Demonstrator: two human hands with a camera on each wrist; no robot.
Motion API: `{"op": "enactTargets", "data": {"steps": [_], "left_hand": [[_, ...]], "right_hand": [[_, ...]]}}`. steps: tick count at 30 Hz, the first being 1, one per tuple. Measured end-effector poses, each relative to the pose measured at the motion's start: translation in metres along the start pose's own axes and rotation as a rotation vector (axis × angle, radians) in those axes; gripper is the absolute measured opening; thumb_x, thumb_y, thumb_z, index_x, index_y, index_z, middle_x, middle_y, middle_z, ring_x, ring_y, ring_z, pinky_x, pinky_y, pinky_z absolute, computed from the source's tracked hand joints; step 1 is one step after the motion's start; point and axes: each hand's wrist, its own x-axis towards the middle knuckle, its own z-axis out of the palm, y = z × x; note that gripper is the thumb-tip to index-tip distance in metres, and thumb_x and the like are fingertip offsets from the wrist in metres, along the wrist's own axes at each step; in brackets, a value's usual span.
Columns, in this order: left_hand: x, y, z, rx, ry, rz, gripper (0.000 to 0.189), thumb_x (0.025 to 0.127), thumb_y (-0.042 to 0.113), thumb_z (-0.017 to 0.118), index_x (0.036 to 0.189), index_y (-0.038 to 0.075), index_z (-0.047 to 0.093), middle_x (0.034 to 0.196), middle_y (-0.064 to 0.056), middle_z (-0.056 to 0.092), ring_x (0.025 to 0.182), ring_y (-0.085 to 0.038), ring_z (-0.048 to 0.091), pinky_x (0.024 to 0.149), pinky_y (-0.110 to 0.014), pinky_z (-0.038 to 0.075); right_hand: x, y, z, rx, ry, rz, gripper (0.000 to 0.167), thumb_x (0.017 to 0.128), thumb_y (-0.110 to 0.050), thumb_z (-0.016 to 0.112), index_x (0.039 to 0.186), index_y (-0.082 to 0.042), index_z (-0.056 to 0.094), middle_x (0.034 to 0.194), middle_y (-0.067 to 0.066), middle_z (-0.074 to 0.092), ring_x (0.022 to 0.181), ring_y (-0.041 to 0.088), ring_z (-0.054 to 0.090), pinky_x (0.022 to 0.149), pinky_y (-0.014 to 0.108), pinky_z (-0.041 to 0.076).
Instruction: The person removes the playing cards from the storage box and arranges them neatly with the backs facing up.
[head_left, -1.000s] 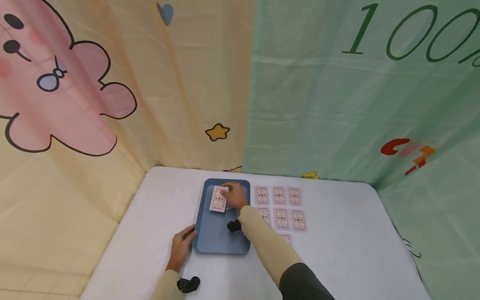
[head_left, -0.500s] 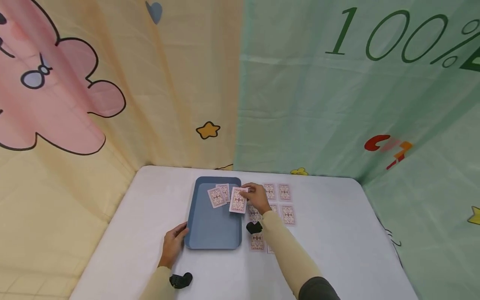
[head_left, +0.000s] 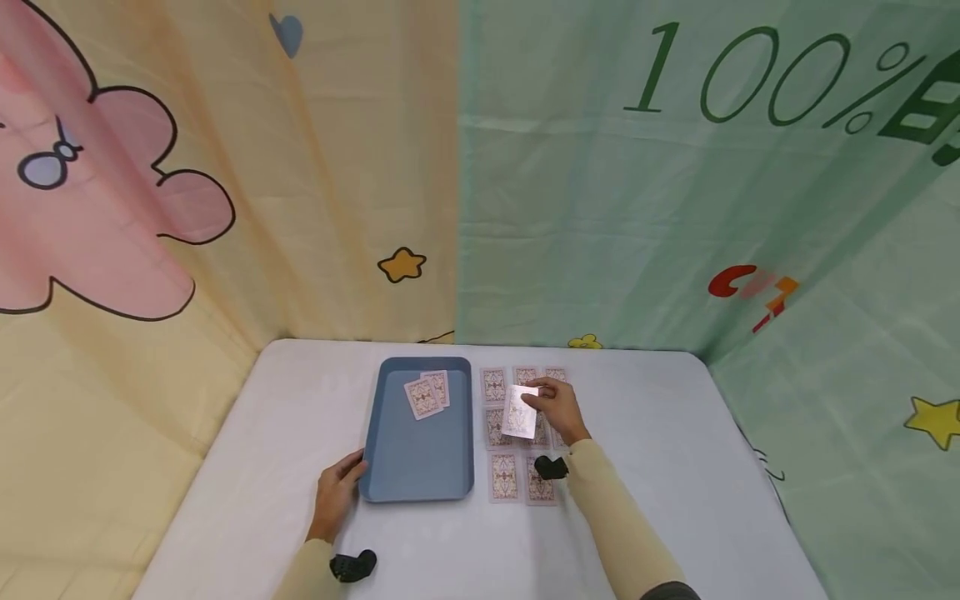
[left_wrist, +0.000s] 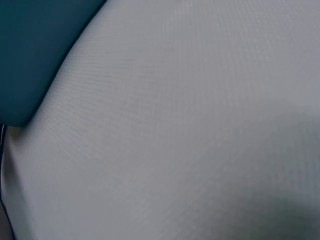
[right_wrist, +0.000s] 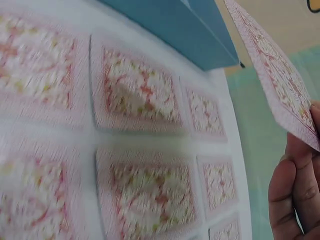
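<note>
My right hand (head_left: 561,408) pinches a playing card (head_left: 520,412) by its upper right edge, raised over a grid of cards on the table. In the right wrist view the held card (right_wrist: 277,70) tilts at the upper right, its patterned back showing; its other face is hidden. Below lie several face-down cards, such as one (head_left: 504,477) in the nearest row. My left hand (head_left: 333,497) holds the left edge of a blue tray (head_left: 416,479). Inside the tray's far part, two face-down cards (head_left: 423,398) overlap. The left wrist view shows the tray's corner (left_wrist: 35,60).
A white cloth covers the table (head_left: 637,467), whose rounded far edge meets the curtains. The yellow curtain (head_left: 345,167) hangs at back left, the green one (head_left: 570,200) at back right. Black straps (head_left: 352,567) sit at both wrists.
My right hand has carried the card rightward from above the tray to above the card grid. Two cards stay behind in the tray. The left hand keeps its place, while the head view has turned right.
</note>
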Motion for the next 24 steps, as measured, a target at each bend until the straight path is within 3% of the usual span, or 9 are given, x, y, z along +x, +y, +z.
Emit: {"op": "enactTargets", "data": {"steps": [7,12,18,24], "left_hand": [[0.000,-0.001,-0.003,0.011,0.015,0.002,0.039,0.098,0.010,0.053,0.133,-0.010,0.052,0.135,-0.026,0.052,0.126,-0.031,0.048,0.082,-0.004,0.038],[-0.001,-0.001,-0.002,0.010,0.003,-0.012,0.040,0.099,0.011,0.053,0.134,-0.008,0.051,0.136,-0.024,0.052,0.126,-0.030,0.048,0.082,-0.004,0.038],[-0.001,0.000,-0.001,-0.001,-0.012,-0.023,0.040,0.099,0.011,0.052,0.135,-0.009,0.050,0.137,-0.025,0.051,0.128,-0.033,0.044,0.082,-0.003,0.036],[0.000,0.001,-0.001,0.008,-0.023,-0.016,0.041,0.100,0.011,0.051,0.135,-0.009,0.049,0.138,-0.025,0.050,0.129,-0.034,0.045,0.081,-0.002,0.036]], "right_hand": [[-0.014,0.020,-0.024,-0.039,0.039,0.048,0.027,0.083,-0.013,0.077,0.106,-0.002,0.070,0.065,-0.001,0.045,0.057,0.012,0.036,0.055,0.026,0.037],[-0.022,0.033,-0.038,-0.075,0.070,0.123,0.029,0.081,-0.015,0.078,0.106,-0.003,0.070,0.068,0.000,0.050,0.062,0.013,0.044,0.054,0.025,0.039],[-0.034,0.045,-0.052,-0.083,0.098,0.189,0.031,0.079,-0.013,0.079,0.105,0.000,0.068,0.071,0.002,0.063,0.067,0.015,0.055,0.063,0.029,0.047],[-0.042,0.056,-0.063,-0.075,0.110,0.206,0.031,0.078,-0.011,0.080,0.103,0.003,0.068,0.069,0.004,0.064,0.067,0.015,0.057,0.064,0.025,0.048]]}}
